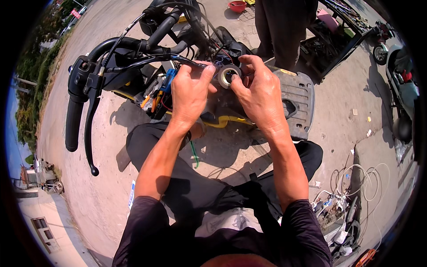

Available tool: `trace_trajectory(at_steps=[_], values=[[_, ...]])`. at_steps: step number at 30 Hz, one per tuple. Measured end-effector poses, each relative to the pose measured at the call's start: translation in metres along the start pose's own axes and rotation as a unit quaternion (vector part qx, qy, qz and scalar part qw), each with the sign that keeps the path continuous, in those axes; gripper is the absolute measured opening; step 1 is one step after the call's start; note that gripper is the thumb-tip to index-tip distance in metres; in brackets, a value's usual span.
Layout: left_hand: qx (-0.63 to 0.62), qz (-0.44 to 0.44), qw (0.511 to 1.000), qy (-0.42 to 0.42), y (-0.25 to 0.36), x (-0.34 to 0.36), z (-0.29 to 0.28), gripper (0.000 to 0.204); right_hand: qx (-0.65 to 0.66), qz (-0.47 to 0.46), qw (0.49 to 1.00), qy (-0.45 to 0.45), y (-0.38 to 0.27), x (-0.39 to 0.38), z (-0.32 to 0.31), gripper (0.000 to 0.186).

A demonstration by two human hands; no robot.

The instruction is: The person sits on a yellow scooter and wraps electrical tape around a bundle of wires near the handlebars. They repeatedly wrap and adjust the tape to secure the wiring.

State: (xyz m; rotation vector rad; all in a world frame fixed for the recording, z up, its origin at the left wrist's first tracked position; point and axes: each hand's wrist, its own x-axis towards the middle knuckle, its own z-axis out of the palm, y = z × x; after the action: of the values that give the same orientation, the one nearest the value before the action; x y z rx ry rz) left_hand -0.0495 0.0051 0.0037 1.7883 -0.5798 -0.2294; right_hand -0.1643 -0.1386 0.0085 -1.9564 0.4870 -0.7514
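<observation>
My left hand pinches a dark cable that runs from the scooter's handlebar. Just to its right, my right hand grips a roll of tape, black with a pale core, by its right side. Under and behind both hands are exposed wires, partly hidden by my fingers. A blue part with orange wires hangs left of my left hand. The black brake lever and grip extend at the left. The grey footboard lies right of my right hand.
Another person's dark trouser legs stand behind the scooter. A cluttered metal rack is at the back right, a white scooter at the right edge, and tangled cables with scraps on the ground at lower right. A red bowl sits far back.
</observation>
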Motion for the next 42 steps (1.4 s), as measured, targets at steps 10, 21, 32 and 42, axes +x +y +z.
trace_trajectory(at_steps=[10, 21, 32, 42], values=[[-0.046, 0.007, 0.999, -0.016, -0.001, -0.004, 0.0, 0.025, -0.062, -0.11, 0.991, 0.044, 0.013, 0.033, -0.003, 0.021], [-0.087, 0.027, 0.996, -0.015, -0.022, 0.003, -0.003, 0.02, -0.149, -0.408, 0.891, 0.134, 0.018, 0.068, 0.027, 0.025], [-0.134, 0.02, 0.991, 0.022, -0.011, 0.002, 0.001, 0.038, -0.024, -0.386, 0.914, 0.12, 0.016, 0.063, 0.029, 0.024], [-0.01, 0.124, 0.983, 0.138, -0.012, 0.026, 0.017, 0.022, 0.043, -0.282, 0.946, 0.154, 0.02, 0.067, 0.019, 0.023]])
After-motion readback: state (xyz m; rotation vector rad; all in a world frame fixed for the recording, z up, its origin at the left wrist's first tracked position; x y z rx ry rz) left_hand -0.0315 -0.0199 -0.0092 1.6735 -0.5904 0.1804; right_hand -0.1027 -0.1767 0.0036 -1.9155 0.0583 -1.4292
